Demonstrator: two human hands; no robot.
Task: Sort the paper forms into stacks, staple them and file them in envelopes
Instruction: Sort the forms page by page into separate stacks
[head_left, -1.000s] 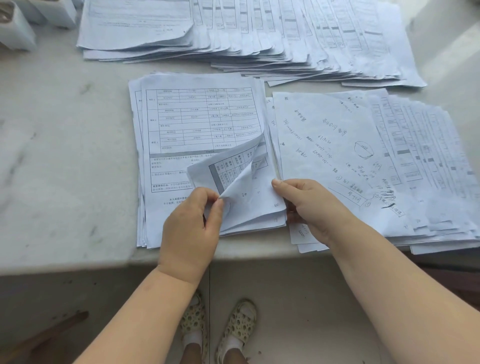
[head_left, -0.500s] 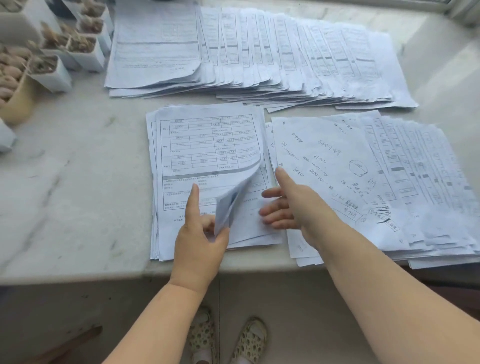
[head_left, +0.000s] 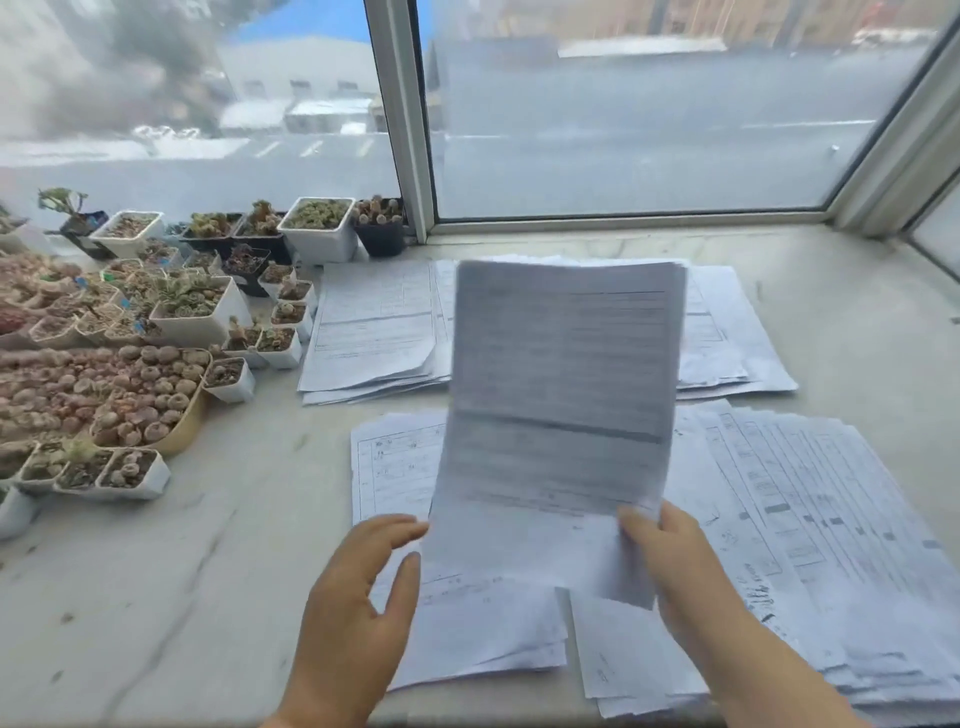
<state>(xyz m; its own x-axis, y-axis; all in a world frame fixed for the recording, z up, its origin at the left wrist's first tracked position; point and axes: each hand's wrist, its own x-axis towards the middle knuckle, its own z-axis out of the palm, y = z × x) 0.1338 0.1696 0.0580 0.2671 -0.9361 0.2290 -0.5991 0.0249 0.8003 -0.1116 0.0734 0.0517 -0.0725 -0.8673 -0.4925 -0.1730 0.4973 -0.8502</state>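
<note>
One sheaf (head_left: 563, 395) raised upright, motion-blurred, above stack (head_left: 395, 467); right hand (head_left: 675, 566) pinches lower right corner, left hand (head_left: 363, 597) open, fingers straight beside left edge, contact unclear. Risk: one-corner grip lets sheets fan, slip onto wrong stack.

Single head-worn camera, wide-angle, looking forward and slightly down across marble sill (head_left: 218, 561) toward window frame (head_left: 402, 119). Window fills upper half of view; sill's near edge sits at bottom. Close range: raised sheet (head_left: 563, 395) blurred, directly below frame.
</note>
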